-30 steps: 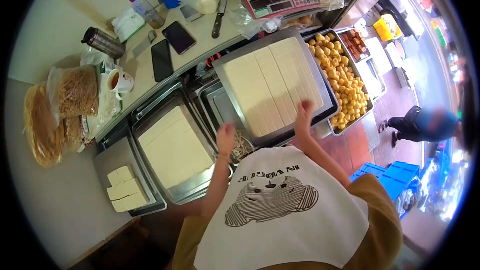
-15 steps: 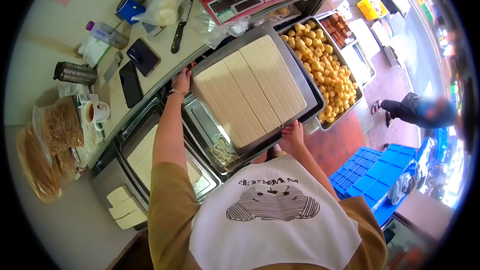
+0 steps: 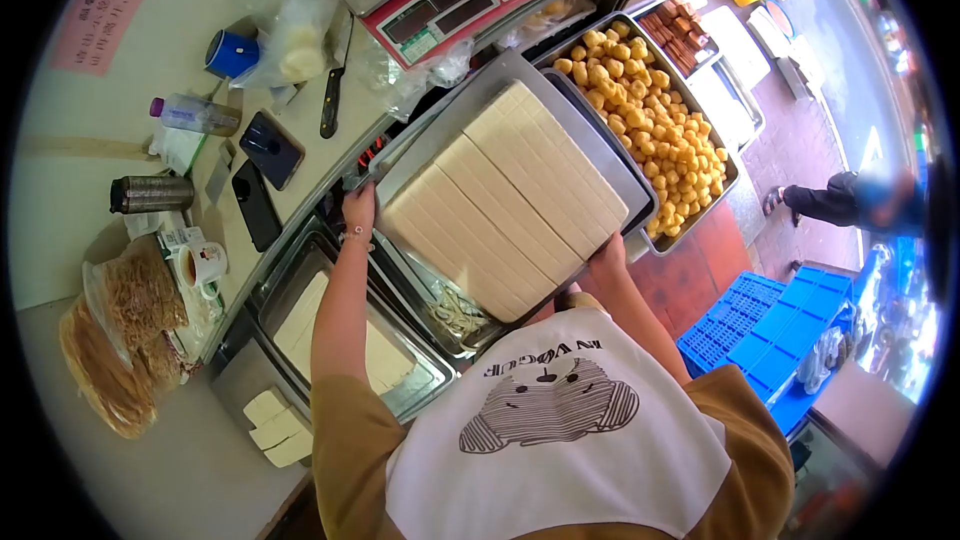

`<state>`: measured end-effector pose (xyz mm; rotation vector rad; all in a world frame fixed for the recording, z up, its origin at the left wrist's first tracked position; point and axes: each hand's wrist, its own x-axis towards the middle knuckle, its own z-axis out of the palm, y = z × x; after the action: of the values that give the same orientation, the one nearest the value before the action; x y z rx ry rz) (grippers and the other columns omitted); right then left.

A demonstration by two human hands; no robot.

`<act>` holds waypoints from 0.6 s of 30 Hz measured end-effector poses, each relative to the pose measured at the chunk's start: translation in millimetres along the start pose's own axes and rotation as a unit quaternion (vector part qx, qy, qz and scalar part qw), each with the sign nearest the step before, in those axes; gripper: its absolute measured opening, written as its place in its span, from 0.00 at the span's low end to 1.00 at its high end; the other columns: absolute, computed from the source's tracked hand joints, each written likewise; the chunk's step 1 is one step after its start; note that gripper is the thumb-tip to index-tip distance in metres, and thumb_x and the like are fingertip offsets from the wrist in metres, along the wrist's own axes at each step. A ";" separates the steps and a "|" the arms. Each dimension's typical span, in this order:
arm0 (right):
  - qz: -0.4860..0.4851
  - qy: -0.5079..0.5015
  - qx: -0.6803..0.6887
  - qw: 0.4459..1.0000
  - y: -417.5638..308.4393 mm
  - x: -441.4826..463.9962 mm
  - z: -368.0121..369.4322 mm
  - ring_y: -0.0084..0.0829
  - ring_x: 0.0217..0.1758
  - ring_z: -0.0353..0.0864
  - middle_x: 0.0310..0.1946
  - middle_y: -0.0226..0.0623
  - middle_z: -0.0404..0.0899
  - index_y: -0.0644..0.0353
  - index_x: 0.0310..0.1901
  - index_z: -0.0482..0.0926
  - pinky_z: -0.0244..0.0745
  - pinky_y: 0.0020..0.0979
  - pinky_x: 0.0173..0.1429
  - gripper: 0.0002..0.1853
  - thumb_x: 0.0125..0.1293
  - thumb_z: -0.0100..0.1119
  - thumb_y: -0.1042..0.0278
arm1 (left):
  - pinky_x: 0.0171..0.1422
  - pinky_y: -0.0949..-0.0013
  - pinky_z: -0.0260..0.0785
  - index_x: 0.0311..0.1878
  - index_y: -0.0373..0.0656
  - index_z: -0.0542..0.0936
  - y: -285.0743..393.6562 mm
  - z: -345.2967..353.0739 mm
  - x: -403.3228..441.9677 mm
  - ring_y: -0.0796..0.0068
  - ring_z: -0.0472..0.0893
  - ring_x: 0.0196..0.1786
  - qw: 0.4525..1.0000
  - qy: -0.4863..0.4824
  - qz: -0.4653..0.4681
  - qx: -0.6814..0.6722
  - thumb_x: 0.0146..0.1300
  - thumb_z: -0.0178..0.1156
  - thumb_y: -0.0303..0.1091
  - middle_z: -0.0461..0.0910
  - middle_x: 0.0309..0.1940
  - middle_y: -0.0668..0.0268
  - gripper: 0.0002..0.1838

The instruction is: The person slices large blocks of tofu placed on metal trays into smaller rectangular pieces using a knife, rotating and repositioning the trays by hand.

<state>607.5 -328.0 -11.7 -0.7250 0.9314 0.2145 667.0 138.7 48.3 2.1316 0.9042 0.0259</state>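
A large slab of white tofu (image 3: 500, 195), scored into long strips, lies on a grey metal tray (image 3: 410, 165) in front of my body. My left hand (image 3: 359, 208), with a bracelet at the wrist, is closed on the tray's left edge. At the near right corner my right hand (image 3: 608, 258) grips the edge, its fingers partly hidden under the tofu. Below the tray's near left side, a metal pan holds a bundle of pale strips (image 3: 455, 315). Left of that, another metal pan (image 3: 430, 390) contains more tofu (image 3: 345, 340).
Fried tofu balls (image 3: 640, 115) fill a pan at the right, with brown blocks (image 3: 678, 33) beyond. A red scale (image 3: 465, 5), a knife (image 3: 331, 105), phones (image 3: 270, 148) and a cup (image 3: 203, 263) stand on the left counter. Blue crates (image 3: 775, 325) and a passer-by (image 3: 835, 202) are at the right.
The tofu slab has come nearer to my body and looks larger. My right hand has closed further round the corner, and my left hand has moved slightly toward me along the edge.
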 end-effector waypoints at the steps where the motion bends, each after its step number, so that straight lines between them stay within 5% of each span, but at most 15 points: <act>1: -0.019 -0.002 0.029 0.999 -5.7 0.2 5.0 0.39 0.53 0.77 0.51 0.39 0.77 0.57 0.56 0.69 0.73 0.44 0.57 0.24 0.72 0.36 0.47 | 0.45 0.65 0.68 0.39 0.29 0.81 5.7 0.0 -16.6 0.68 0.79 0.38 0.999 0.004 -0.025 -0.030 0.60 0.57 0.46 0.83 0.32 0.56 0.23; 4: -0.051 -0.006 0.044 0.998 -32.4 15.9 8.1 0.43 0.57 0.75 0.53 0.42 0.76 0.62 0.55 0.72 0.71 0.45 0.61 0.23 0.71 0.40 0.53 | 0.48 0.63 0.69 0.41 0.32 0.81 -39.7 21.8 -23.4 0.56 0.82 0.42 0.997 0.010 -0.032 -0.066 0.59 0.56 0.47 0.83 0.35 0.48 0.23; 7: -0.032 0.037 0.042 0.998 -76.8 12.5 41.1 0.42 0.54 0.77 0.51 0.43 0.77 0.62 0.54 0.72 0.74 0.43 0.58 0.20 0.69 0.44 0.57 | 0.41 0.60 0.67 0.34 0.26 0.80 -38.2 36.2 -64.6 0.61 0.79 0.30 0.991 0.076 0.000 -0.111 0.61 0.53 0.46 0.82 0.27 0.50 0.25; 12: -0.032 -0.009 -0.045 0.998 -129.1 40.6 99.0 0.39 0.39 0.81 0.39 0.40 0.80 0.63 0.45 0.74 0.79 0.39 0.49 0.16 0.66 0.50 0.59 | 0.28 0.59 0.60 0.20 0.24 0.71 -54.0 62.0 -143.8 0.71 0.64 0.21 0.962 0.113 -0.130 -0.212 0.60 0.50 0.41 0.68 0.13 0.62 0.24; 16: 0.000 -0.071 -0.124 0.990 -139.9 86.1 149.2 0.38 0.29 0.80 0.27 0.38 0.80 0.60 0.37 0.76 0.79 0.38 0.36 0.12 0.65 0.50 0.59 | 0.34 0.63 0.66 0.33 0.31 0.77 -115.7 114.7 -192.7 0.72 0.71 0.31 0.881 0.213 -0.264 -0.330 0.63 0.52 0.43 0.76 0.26 0.63 0.19; 18: -0.004 -0.078 -0.137 0.988 -133.5 102.3 182.4 0.37 0.28 0.80 0.24 0.38 0.78 0.59 0.34 0.76 0.78 0.38 0.34 0.11 0.63 0.49 0.61 | 0.39 0.65 0.69 0.37 0.30 0.78 -86.7 114.8 -218.7 0.69 0.75 0.33 0.872 0.206 -0.344 -0.282 0.64 0.53 0.43 0.78 0.30 0.60 0.20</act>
<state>850.0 -322.4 40.5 -0.9511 0.7576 0.3914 487.6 -35.3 -29.8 1.1920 1.6362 0.3486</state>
